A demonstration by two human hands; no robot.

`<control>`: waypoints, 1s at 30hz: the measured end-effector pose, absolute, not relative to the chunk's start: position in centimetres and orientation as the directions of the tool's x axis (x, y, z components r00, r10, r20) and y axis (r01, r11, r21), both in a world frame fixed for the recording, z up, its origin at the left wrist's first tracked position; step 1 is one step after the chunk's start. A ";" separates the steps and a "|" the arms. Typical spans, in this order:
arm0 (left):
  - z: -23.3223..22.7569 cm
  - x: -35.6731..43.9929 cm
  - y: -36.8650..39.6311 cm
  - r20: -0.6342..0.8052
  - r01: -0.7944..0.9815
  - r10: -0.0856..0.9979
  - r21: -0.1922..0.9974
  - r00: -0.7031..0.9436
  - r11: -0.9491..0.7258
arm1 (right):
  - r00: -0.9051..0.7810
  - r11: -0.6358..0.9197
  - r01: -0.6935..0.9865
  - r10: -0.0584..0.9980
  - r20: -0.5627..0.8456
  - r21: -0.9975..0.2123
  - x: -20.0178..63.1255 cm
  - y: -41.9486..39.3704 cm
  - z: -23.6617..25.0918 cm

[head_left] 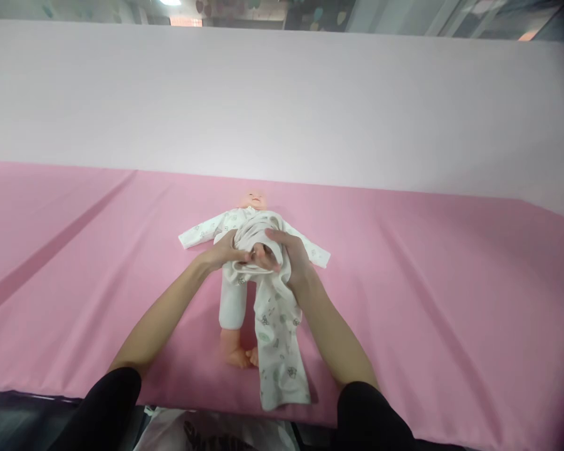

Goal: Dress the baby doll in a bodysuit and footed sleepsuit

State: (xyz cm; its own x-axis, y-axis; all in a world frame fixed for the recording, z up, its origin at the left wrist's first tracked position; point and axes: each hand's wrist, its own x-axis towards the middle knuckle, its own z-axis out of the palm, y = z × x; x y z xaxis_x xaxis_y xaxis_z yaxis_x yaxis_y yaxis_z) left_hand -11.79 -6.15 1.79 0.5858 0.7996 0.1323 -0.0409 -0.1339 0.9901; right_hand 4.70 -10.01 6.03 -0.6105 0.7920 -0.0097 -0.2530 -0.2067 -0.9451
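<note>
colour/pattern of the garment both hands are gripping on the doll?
The garment is white with small grey-green printed motifs, clearest in the head view.

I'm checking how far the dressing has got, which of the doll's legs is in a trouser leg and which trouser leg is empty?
The doll's leg on the picture's left fills its white trouser leg, bare foot showing. The printed trouser leg on the right lies flat and empty.

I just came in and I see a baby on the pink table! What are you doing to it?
It is a doll, lying on its back on a pink cloth. A person has both hands at the doll's middle: the left hand and the right hand bunch up white printed clothes around its waist. The doll wears a matching top with the sleeves spread out. One leg is in white fabric with bare feet showing, while a loose piece of the clothes lies flat toward the table's near edge.
</note>
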 end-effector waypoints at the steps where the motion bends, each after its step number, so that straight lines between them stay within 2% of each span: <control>1: 1.7 -11.8 -6.7 0.146 -0.053 0.793 0.988 0.592 -0.143 | -0.620 -0.174 -0.225 0.785 0.003 -0.959 4.8 -10.3 6.2; 6: 0.6 -13.0 -9.7 0.210 -0.021 0.810 0.971 0.548 -0.238 | -0.714 0.093 0.106 0.700 -0.010 -0.990 5.9 -12.5 8.2; 8: -0.7 -14.1 -10.8 0.287 0.047 0.818 0.933 0.499 -0.356 | -0.776 0.207 0.270 0.625 -0.086 -0.940 6.6 -13.5 9.0; 10: -2.4 -15.2 -11.8 0.374 0.206 0.820 0.844 0.434 -0.495 | -0.802 0.341 0.389 0.582 -0.133 -0.855 7.4 -14.3 9.6; 12: -4.4 -16.2 -12.4 0.473 0.373 0.775 0.688 0.418 -0.622 | -0.815 0.473 0.432 0.569 -0.108 -0.768 8.1 -15.0 10.1; 15: -6.7 -17.1 -12.7 0.606 0.488 0.600 0.365 0.522 -0.793 | -0.857 0.573 0.378 0.513 -0.042 -0.727 9.2 -15.6 10.7; 18: -7.7 -17.6 -12.3 0.601 0.472 0.418 0.077 0.681 -0.878 | -0.868 0.539 0.326 0.497 -0.019 -0.777 10.4 -15.9 11.0; 21: -7.6 -17.6 -12.0 0.509 0.367 0.272 -0.094 0.817 -0.926 | -0.829 0.494 0.295 0.558 0.039 -0.818 11.3 -15.9 10.8; 24: -7.5 -17.2 -11.9 0.449 0.271 0.179 -0.149 0.876 -0.951 | -0.747 0.519 0.175 0.624 0.231 -0.837 11.1 -16.0 10.5; 26: -7.8 -16.9 -11.8 0.476 0.251 0.164 -0.125 0.864 -0.960 | -0.663 0.526 0.093 0.666 0.342 -0.845 10.5 -16.1 10.4; 28: -8.3 -16.7 -11.6 0.523 0.255 0.190 -0.055 0.831 -0.965 | -0.607 0.500 0.072 0.709 0.359 -0.863 9.9 -16.2 10.4; 30: -8.7 -16.7 -11.4 0.571 0.269 0.244 0.041 0.784 -0.962 | -0.614 0.467 0.090 0.722 0.320 -0.880 9.8 -16.2 10.3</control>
